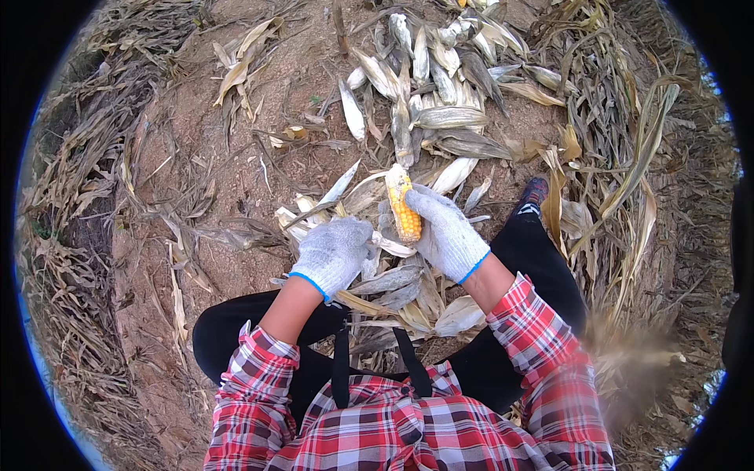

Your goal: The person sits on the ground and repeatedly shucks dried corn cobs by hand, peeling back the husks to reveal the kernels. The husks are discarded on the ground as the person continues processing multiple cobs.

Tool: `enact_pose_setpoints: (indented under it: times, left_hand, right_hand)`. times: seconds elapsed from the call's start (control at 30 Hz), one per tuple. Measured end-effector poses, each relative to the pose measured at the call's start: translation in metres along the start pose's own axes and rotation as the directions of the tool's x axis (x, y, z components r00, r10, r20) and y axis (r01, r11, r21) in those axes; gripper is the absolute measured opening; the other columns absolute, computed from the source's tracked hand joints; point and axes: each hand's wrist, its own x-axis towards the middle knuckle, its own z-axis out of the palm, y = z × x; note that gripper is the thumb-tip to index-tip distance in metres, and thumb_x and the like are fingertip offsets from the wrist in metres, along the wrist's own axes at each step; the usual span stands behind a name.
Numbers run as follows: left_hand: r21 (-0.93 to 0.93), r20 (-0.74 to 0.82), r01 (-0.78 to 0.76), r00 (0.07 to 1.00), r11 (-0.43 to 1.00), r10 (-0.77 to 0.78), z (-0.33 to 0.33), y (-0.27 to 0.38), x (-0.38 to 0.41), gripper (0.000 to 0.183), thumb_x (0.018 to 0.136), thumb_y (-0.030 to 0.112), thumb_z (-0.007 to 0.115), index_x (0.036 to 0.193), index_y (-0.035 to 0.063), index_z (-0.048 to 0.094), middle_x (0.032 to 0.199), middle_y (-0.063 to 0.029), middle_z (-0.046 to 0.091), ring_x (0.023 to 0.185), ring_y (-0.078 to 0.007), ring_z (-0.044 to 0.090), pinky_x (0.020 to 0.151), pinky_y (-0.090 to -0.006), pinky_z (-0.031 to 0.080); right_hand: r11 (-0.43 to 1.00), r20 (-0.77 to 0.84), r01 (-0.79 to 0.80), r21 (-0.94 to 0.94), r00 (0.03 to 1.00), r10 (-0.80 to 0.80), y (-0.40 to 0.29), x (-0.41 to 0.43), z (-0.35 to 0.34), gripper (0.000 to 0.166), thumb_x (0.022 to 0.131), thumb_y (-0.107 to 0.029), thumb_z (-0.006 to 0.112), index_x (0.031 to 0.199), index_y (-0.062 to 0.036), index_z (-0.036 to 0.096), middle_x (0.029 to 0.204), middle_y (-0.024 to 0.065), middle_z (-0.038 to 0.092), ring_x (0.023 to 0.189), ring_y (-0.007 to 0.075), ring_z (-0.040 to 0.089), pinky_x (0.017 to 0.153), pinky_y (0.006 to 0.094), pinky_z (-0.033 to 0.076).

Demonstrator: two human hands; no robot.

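Observation:
My right hand [445,229], in a white knit glove with a blue cuff edge, grips a partly bared ear of corn [406,209]. The thumb presses along the yellow kernels, and the pale end of the ear points away from me. Just left of it, my left hand [336,250], gloved alike, is curled with its fingers turned down out of sight. A pale strip of husk [393,244] lies by those fingers; whether they hold it is hidden. Loose dry husks [406,288] lie beneath both hands and between my legs.
A heap of ears in dry husks [442,76] lies on the reddish soil [194,123] ahead. Dry corn stalks [76,176] cover the left side, with more stalks and leaves [612,147] at the right. My shod foot [533,194] rests beside the right-hand stalks. Something blurred shows lower right.

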Motion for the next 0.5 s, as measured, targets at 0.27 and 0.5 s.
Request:
enact_pose_setpoints:
  times: [0.27,0.5]
  left_hand:
    - [-0.604,0.004,0.057,0.998,0.795,-0.069,-0.021,0.017,-0.003,0.050,0.090,0.031,0.061,0.128,-0.0015,0.059,0.120,-0.0233,0.064,0.114,-0.0301,0.062,0.099,-0.0380,0.046]
    - [-0.562,-0.005,0.116,0.990,0.819,-0.144,-0.002,0.022,0.002,0.035,0.088,0.029,0.061,0.105,-0.0014,0.066,0.101,-0.0146,0.065,0.096,-0.0246,0.062,0.088,-0.0355,0.047]
  right_hand:
    - [0.996,0.018,0.029,-0.090,0.999,-0.027,0.001,0.003,0.000,0.048,0.099,-0.021,0.053,0.139,0.0032,0.043,0.127,0.0171,0.059,0.117,0.0264,0.060,0.103,0.0409,0.048]
    - [0.998,0.004,-0.039,0.053,0.999,0.039,0.022,0.001,0.003,0.042,0.101,-0.023,0.052,0.136,-0.0003,0.047,0.128,0.0136,0.059,0.115,0.0228,0.059,0.101,0.0364,0.047]
